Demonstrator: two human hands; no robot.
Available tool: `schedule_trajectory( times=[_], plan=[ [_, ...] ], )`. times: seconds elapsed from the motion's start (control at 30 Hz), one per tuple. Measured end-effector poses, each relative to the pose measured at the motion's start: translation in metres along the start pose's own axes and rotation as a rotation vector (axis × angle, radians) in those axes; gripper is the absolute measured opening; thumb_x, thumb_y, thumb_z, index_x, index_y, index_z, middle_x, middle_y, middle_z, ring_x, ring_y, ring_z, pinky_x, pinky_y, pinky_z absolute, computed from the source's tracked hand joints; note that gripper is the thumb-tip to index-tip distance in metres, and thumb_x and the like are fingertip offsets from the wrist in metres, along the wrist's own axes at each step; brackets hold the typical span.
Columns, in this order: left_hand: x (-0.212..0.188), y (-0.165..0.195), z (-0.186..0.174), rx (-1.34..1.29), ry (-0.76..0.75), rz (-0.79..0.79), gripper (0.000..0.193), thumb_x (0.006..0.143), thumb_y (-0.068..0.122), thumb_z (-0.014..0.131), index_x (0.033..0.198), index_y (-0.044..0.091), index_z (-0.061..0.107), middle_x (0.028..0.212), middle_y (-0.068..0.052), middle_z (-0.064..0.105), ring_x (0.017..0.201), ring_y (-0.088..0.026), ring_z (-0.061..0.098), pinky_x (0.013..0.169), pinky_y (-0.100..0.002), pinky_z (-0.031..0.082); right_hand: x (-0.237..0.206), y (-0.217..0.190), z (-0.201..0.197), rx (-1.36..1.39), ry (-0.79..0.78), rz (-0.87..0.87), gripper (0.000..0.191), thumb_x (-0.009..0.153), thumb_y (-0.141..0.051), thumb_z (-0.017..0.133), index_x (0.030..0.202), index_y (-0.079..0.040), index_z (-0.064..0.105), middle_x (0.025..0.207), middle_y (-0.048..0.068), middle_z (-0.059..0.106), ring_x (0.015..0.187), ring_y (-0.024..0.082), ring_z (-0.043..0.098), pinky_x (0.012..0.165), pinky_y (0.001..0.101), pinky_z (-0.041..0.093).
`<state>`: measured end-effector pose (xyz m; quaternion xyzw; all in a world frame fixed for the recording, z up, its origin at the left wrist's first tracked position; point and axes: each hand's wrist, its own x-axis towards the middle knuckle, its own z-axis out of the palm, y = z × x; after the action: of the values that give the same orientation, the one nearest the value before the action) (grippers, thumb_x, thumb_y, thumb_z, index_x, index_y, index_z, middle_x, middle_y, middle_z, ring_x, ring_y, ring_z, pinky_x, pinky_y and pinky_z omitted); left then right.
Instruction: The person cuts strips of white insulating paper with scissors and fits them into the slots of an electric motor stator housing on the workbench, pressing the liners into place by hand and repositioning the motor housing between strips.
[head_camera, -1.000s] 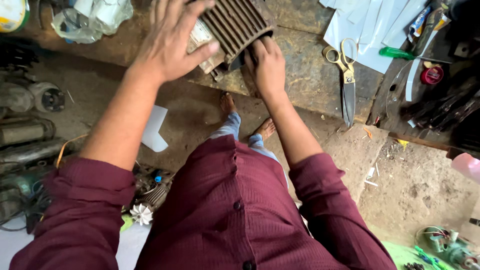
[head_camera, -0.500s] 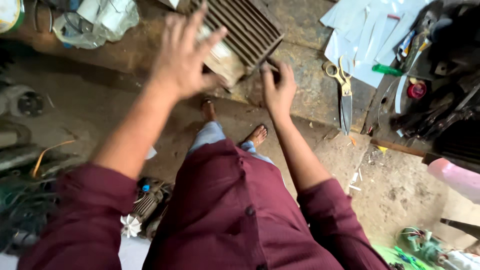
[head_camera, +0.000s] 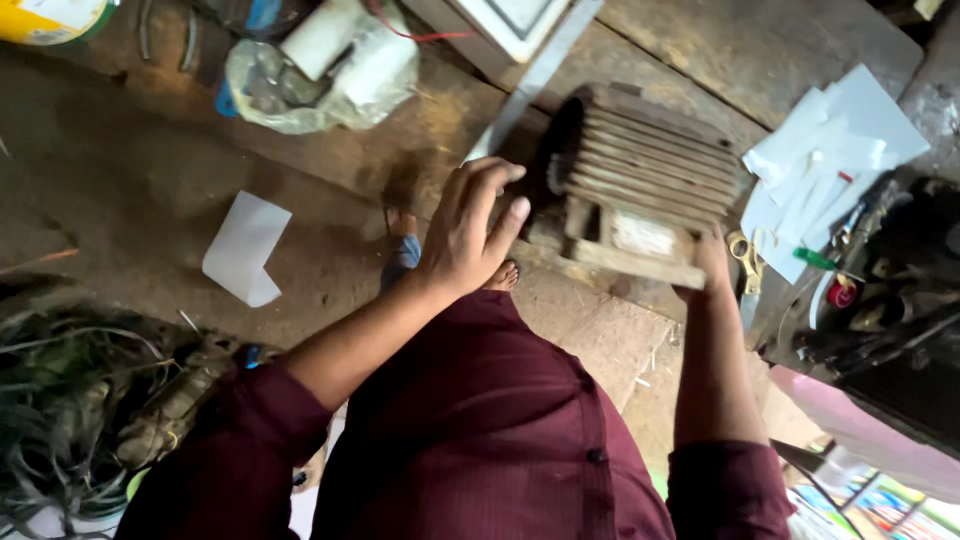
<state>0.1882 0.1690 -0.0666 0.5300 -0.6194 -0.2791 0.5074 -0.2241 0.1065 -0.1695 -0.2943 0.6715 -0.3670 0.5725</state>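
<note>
Rusty ribbed motor housing (head_camera: 640, 190) is resting on the tabletop (head_camera: 700, 50); your left hand (head_camera: 470, 235), fingers curled, is touching its left end, while your right hand (head_camera: 712, 262) is gripping its right corner.

Maroon shirt (head_camera: 480, 420), grey ribbed motor housing (head_camera: 650, 165)

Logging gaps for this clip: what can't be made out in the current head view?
- Right hand: mostly hidden behind the ribbed grey metal motor housing; its grip cannot be judged.
- Housing's open end: dark, inside unreadable.
- Yellow round container: cut by the top edge.
- Scissors with yellow handles: blades hidden by the right forearm and housing.
- Left hand: contact with the housing unclear.
</note>
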Motion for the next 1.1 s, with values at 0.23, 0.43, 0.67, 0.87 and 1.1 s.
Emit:
schedule_trajectory(
  times=[0.23, 0.43, 0.67, 0.87, 1.1],
  plan=[
    [0.022, -0.073, -0.003, -0.041, -0.06, -0.181, 0.027, 0.103, 0.019, 0.066, 0.126, 0.008, 0.06, 0.12, -0.013, 0.062, 0.105, -0.029, 0.066, 0.088, -0.039, 0.057, -0.002, -0.018, 0.01, 0.236, -0.093, 0.209, 0.055, 0.111, -0.051, 0.049, 0.143, -0.007, 0.057, 0.136, 0.01, 0.064, 0.118, 0.028, 0.064, 0.099, 0.0436, 0.055],
    [0.04, -0.086, 0.003, -0.025, -0.192, -0.165, 0.034, 0.099, 0.02, 0.065, 0.128, 0.005, 0.057, 0.12, -0.015, 0.061, 0.108, -0.035, 0.064, 0.088, -0.042, 0.056, -0.005, -0.041, 0.027, 0.206, -0.16, 0.086, 0.044, 0.107, -0.03, 0.054, 0.143, -0.005, 0.057, 0.137, 0.01, 0.062, 0.12, 0.024, 0.06, 0.101, 0.0411, 0.051],
    [0.048, -0.087, 0.018, -0.049, -0.278, -0.144, 0.039, 0.095, 0.017, 0.065, 0.131, 0.005, 0.058, 0.122, -0.017, 0.06, 0.111, -0.036, 0.061, 0.094, -0.045, 0.052, 0.004, -0.055, 0.015, -1.016, -0.248, -0.542, 0.039, 0.107, -0.001, 0.055, 0.145, -0.001, 0.054, 0.142, 0.013, 0.059, 0.126, 0.021, 0.053, 0.107, 0.0396, 0.046],
    [0.058, -0.081, 0.036, -0.064, -0.323, -0.161, 0.042, 0.089, 0.012, 0.065, 0.13, 0.006, 0.063, 0.117, -0.018, 0.061, 0.105, -0.038, 0.063, 0.088, -0.045, 0.053, 0.002, -0.037, 0.027, -0.399, -0.077, -0.258, 0.046, 0.099, -0.01, 0.067, 0.142, -0.006, 0.051, 0.135, 0.007, 0.059, 0.12, 0.018, 0.056, 0.102, 0.035, 0.048],
    [0.08, -0.086, 0.055, -0.055, -0.207, -0.23, 0.023, 0.096, 0.025, 0.073, 0.094, 0.003, 0.067, 0.093, -0.02, 0.07, 0.089, -0.043, 0.068, 0.077, -0.05, 0.054, -0.006, -0.058, 0.045, -0.523, -0.187, -0.356, 0.043, 0.103, -0.005, 0.063, 0.144, -0.001, 0.052, 0.137, 0.005, 0.059, 0.121, 0.015, 0.054, 0.103, 0.0337, 0.047]
  ],
)
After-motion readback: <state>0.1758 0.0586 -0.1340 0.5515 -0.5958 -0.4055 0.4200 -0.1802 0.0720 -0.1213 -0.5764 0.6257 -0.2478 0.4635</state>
